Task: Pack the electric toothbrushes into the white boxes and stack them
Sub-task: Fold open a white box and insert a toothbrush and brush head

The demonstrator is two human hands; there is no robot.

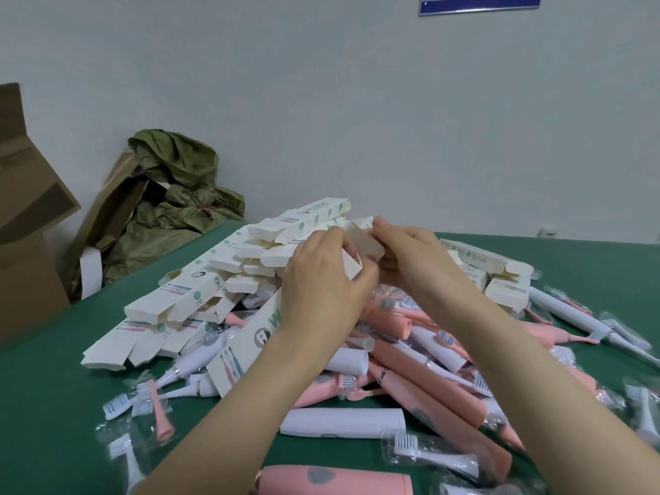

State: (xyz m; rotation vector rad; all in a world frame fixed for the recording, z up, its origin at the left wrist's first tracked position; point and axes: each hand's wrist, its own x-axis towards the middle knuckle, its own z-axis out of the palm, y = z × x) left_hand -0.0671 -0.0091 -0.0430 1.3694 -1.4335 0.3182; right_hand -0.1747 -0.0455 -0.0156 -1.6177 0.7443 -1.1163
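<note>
Far left, a brown carton (28, 209) stands off the table, w/ a crumpled olive-green sack (171, 194) slumped against the wall just beside it. On the green table (53, 387), left side: a stack of white boxes (200, 280), long & flat, piled criss-cross, several w/ end flaps open. In front of them lie loose brush heads (118, 405) in clear wrappers, white & pink. Centre: left hand (321, 280) has its fingers curled round the top end of one white box (351, 269), held tilted above the pile; the box's lower end seems to run down-left past the forearm, can't tell for sure. Right hand (410, 251) pinches that box's end flap (369, 242) betw. thumb & fingertips, flap standing open. Both hands are close together, nearly touching. Can't tell if a brush is inside. Under & in front of the hands: a heap of toothbrush handles (428, 380), mostly pink, some white, incl. one white handle (343, 423) lying crosswise at the near edge. Right of the hands, a smaller group of boxes (500, 276), then a white toothbrush (571, 316) & more wrapped heads toward the right edge. Top right on the wall: part of a blue sign (478, 3).
</note>
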